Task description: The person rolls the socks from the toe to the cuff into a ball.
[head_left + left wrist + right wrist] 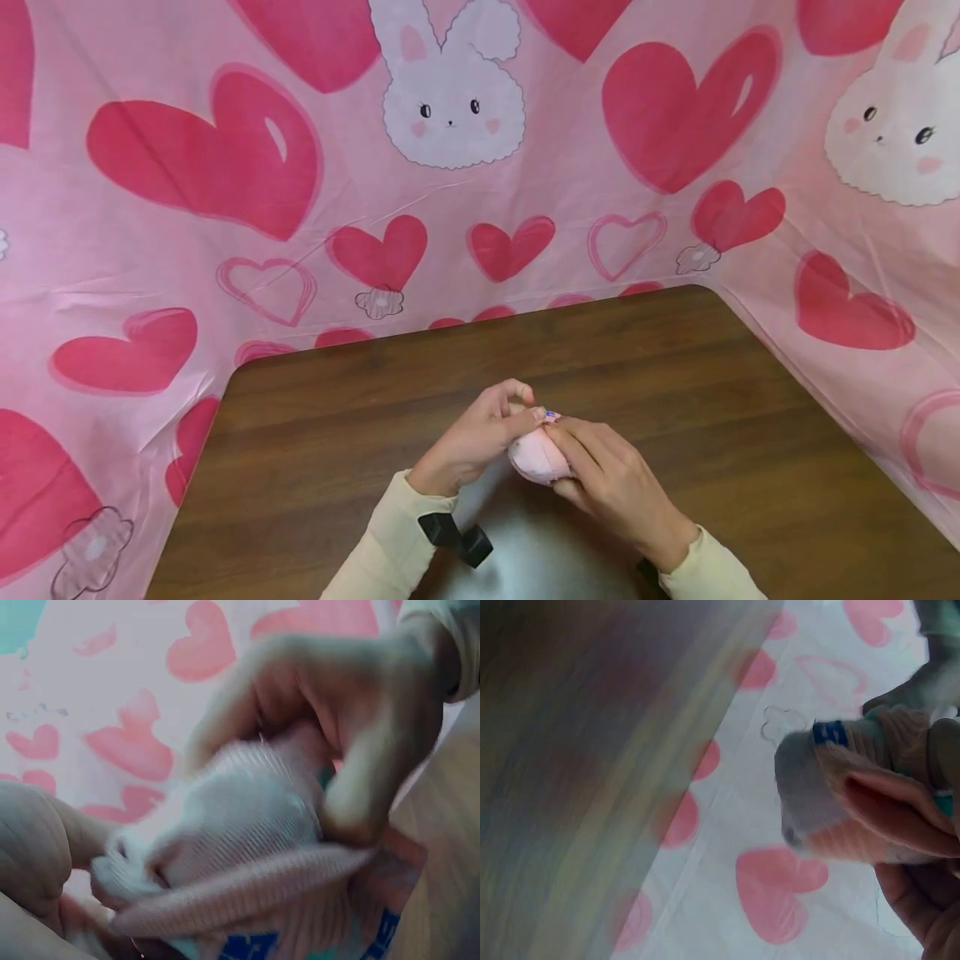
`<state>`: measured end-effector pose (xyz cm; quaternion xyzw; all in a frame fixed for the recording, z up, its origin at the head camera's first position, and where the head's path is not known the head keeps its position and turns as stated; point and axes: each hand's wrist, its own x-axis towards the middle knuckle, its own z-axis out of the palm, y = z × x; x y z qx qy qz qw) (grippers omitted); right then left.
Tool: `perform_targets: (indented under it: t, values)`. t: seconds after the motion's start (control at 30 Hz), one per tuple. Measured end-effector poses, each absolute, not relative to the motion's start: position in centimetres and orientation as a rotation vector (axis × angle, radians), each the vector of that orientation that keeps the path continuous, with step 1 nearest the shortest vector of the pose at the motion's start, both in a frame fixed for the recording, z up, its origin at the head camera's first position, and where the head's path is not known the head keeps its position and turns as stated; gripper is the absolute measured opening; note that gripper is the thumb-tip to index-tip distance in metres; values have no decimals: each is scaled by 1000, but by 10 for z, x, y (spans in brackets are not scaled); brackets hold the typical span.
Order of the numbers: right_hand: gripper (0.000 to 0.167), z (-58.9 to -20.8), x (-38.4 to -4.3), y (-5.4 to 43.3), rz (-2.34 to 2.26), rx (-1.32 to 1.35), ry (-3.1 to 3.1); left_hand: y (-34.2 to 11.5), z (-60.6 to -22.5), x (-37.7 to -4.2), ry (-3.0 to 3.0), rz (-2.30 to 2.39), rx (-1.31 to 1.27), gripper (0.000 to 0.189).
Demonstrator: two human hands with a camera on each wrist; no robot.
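A pink ribbed sock (538,457), folded into a compact bundle, is between the two hands above the table. My left hand (480,433) holds it from the left, its thumb at the top edge and its index finger bent above. From the right, my right hand (615,479) grips the bundle, fingers over the top and thumb below. In the left wrist view the sock's cuff (247,889) forms a thick rolled edge, with pale knit fabric bulging above it and blue lettering below. A blue patch (830,733) and a folded opening show in the right wrist view.
The dark wooden table (337,433) lies under both hands, with a bright reflection near its front. Behind and beside it hangs a pink cloth (450,200) printed with hearts and rabbits. A black wrist device (457,537) sits by the left cuff.
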<state>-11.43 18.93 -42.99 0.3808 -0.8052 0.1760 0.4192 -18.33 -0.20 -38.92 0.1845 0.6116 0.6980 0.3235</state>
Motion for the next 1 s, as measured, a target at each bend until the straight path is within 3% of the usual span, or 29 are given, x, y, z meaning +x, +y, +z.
perform_targets:
  t: [0.23, 0.4, 0.7, 1.0]
  values:
    - [48, -434, -117, 197, 426, 932, -2038, -8, -385, -182, 1649, 1839, 532, 30]
    - [42, -439, -118, 198, 653, 804, -2002, -19, -386, -173, 1977, 1828, 653, 36]
    - [38, -441, -120, 197, 756, 634, -1973, -8, -391, -153, 2493, 1733, 749, 11]
    - [43, -433, -123, 190, 674, 575, -1859, 12, -396, -156, 2524, 1968, 600, 7]
